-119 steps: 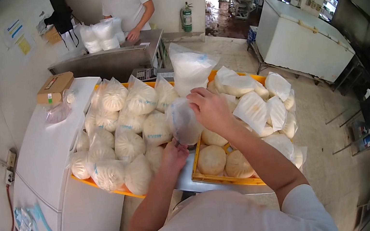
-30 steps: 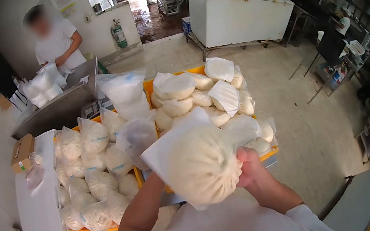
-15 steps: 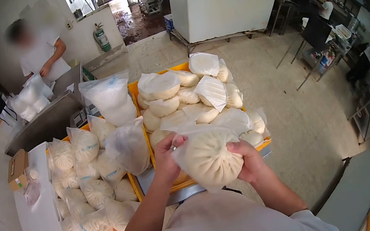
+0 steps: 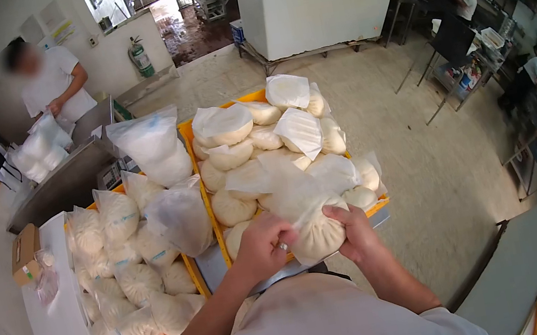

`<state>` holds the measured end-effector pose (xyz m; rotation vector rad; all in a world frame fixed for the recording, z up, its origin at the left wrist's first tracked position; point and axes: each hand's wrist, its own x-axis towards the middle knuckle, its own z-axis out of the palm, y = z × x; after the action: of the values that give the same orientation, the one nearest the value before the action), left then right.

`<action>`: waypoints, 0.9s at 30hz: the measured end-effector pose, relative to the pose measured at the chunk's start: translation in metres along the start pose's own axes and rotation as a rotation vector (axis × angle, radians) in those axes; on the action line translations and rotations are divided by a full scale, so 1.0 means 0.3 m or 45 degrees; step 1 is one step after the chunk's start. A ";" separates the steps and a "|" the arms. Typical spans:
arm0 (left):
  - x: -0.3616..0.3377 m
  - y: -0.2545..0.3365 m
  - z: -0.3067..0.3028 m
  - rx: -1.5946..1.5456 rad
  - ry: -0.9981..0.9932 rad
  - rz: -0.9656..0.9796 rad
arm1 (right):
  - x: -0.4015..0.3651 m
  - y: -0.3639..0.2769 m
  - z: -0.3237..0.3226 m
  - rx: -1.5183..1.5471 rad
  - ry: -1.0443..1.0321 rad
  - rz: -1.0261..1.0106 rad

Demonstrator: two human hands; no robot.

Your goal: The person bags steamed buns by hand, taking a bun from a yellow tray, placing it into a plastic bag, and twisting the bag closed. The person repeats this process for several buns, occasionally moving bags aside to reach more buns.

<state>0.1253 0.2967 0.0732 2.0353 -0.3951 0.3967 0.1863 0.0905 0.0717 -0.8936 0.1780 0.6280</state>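
Observation:
A large pleated steamed bun (image 4: 319, 236) sits in my right hand (image 4: 357, 227), thumb on its top and fingers around its right side. My left hand (image 4: 265, 242) is closed at the bun's left side, its curled fingertips at the lower edge of a thin, translucent white sheet (image 4: 289, 182). That sheet spreads up and away behind the bun. Beyond my hands, a yellow crate (image 4: 186, 135) holds many more buns (image 4: 232, 207), several with white paper (image 4: 302, 132) on them.
To the left, another yellow crate (image 4: 196, 279) holds bagged buns (image 4: 140, 281) on a white surface (image 4: 61, 330). Packs in clear plastic (image 4: 152, 144) stand behind it. A person (image 4: 59, 82) in a white shirt works at a metal counter (image 4: 67, 176). A white chest freezer (image 4: 314, 14) stands at the back.
The bun has tilted and moved slightly down and right. My left hand has moved down and right with fingers curled in, and the sheet now extends above the bun. The view has shifted slightly.

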 end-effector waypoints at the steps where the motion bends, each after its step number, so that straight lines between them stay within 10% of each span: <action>1: -0.010 -0.003 0.013 0.040 0.090 -0.144 | 0.009 0.014 0.001 0.081 0.003 0.001; 10: -0.125 -0.041 0.075 -0.043 0.212 -0.201 | 0.118 0.111 0.010 0.452 0.079 0.084; 18: 0.004 0.058 0.101 -0.069 0.169 0.150 | 0.291 0.351 -0.141 -1.392 -0.157 -1.251; 20: -0.028 0.076 0.124 -0.072 0.067 0.218 | 0.336 0.384 -0.183 -1.426 -0.307 -1.113; 23: -0.095 0.012 0.115 -0.253 0.243 -0.335 | 0.286 0.342 -0.077 -0.760 -0.249 -0.257; 25: -0.082 -0.079 0.064 -0.525 0.686 -0.428 | 0.245 0.297 0.036 -0.468 -0.121 0.079; 27: -0.088 -0.173 0.011 -0.984 0.870 -0.778 | 0.142 0.232 0.074 -1.224 -0.312 -0.286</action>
<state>0.1248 0.3208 0.0200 1.0843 0.4394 0.4349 0.1780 0.1584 0.0219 -1.7140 -0.4865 0.6001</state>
